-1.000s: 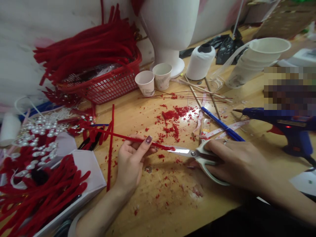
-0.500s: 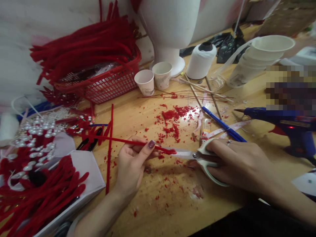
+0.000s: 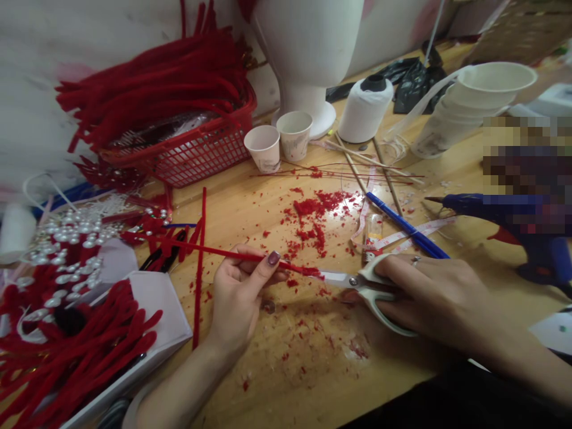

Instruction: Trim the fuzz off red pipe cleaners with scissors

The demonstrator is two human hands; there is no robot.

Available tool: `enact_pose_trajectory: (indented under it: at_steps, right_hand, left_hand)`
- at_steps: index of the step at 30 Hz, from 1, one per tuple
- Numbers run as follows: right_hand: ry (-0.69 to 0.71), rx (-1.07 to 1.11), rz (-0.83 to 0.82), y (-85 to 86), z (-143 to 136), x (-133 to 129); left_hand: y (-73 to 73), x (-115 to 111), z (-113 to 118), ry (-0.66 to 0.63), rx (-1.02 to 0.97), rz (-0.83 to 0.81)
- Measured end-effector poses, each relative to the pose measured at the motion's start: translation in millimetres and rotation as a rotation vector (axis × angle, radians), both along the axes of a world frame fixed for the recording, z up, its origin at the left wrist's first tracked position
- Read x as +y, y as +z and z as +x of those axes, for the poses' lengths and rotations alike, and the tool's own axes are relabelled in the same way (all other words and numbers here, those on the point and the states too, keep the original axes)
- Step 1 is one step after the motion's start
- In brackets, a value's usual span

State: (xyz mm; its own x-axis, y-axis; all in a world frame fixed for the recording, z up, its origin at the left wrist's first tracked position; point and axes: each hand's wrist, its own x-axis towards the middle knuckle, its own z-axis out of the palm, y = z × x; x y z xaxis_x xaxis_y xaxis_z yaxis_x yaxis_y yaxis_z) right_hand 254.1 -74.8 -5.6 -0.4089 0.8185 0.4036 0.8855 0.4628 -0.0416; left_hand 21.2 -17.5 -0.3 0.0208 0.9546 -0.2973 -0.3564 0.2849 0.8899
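Between the thumb and fingers of my left hand point(image 3: 241, 286) is a thin red pipe cleaner point(image 3: 214, 250), its long end reaching left across the table. Its fuzzy tip points right, at the blades of the scissors point(image 3: 335, 278). My right hand point(image 3: 429, 292) grips their pale green handles with the fingers through the loops. The blade tips are partly hidden by the red fuzz. Red fluff clippings point(image 3: 315, 205) lie scattered beyond and beneath both hands. Another red pipe cleaner point(image 3: 197, 292) rests on the table, left of my left hand.
Red pipe cleaners fill a red basket point(image 3: 201, 149) at the back left and a white box point(image 3: 165, 304) at the front left. Paper cups point(image 3: 263, 149), a thread cone point(image 3: 364, 113) and a blue pen point(image 3: 404, 223) stand or lie beyond. A glue gun point(image 3: 491, 208) is at right.
The scissor blades have moved slightly, and less blade shows to the right of the pipe cleaner's tip. Both hands stay in nearly the same place, still holding the same things.
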Motion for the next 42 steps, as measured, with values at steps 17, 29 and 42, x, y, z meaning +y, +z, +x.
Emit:
enact_pose_trajectory:
  at_steps: [17, 29, 42]
  right_hand:
    - [-0.148, 0.067, -0.011, -8.2, -1, 2]
    - [-0.151, 0.027, 0.015, -8.6, 0, 2]
    - [-0.131, -0.011, 0.06, -5.9, 0, 4]
  left_hand:
    - [-12.5, 0, -11, 0.05, 0.206, 0.207]
    - [-9.3, -4, -10, 0.071, 0.38, 0.47]
    - [-9.0, -4, -9, 0.062, 0.381, 0.425]
